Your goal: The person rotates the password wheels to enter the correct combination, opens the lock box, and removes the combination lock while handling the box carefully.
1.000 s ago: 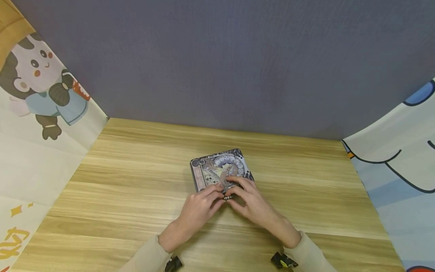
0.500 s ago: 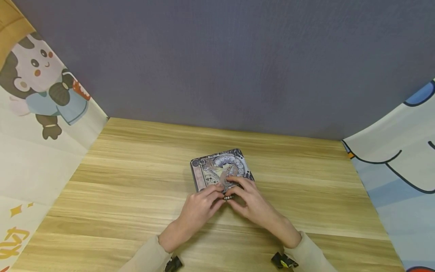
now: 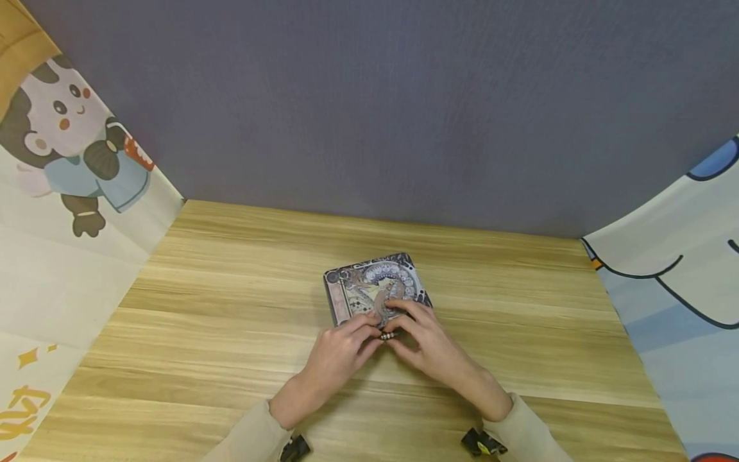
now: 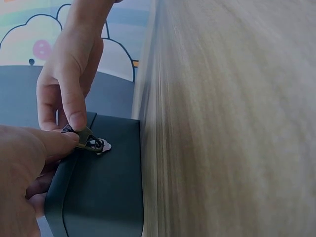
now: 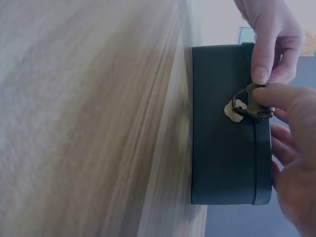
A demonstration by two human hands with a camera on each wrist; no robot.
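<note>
A box (image 3: 369,273) with a patterned lid stands on the table; its dark green side (image 5: 222,158) shows in the wrist views. At its front a small brass-coloured padlock (image 5: 257,102) hangs by its shackle from a metal plate (image 5: 234,111). The head view shows a row of small pale marks on the padlock. My left hand (image 3: 333,356) pinches the padlock from the left with thumb and finger. From the other side, my right hand (image 3: 430,346) holds it too, with a fingertip resting on the lid. The fingers hide part of the padlock.
The wooden table (image 3: 219,308) spreads around the box. Behind it rises a dark grey panel (image 3: 375,115). Printed cloths with cartoon figures flank the table on the left (image 3: 75,269) and right (image 3: 681,333). Black straps show at both sleeves.
</note>
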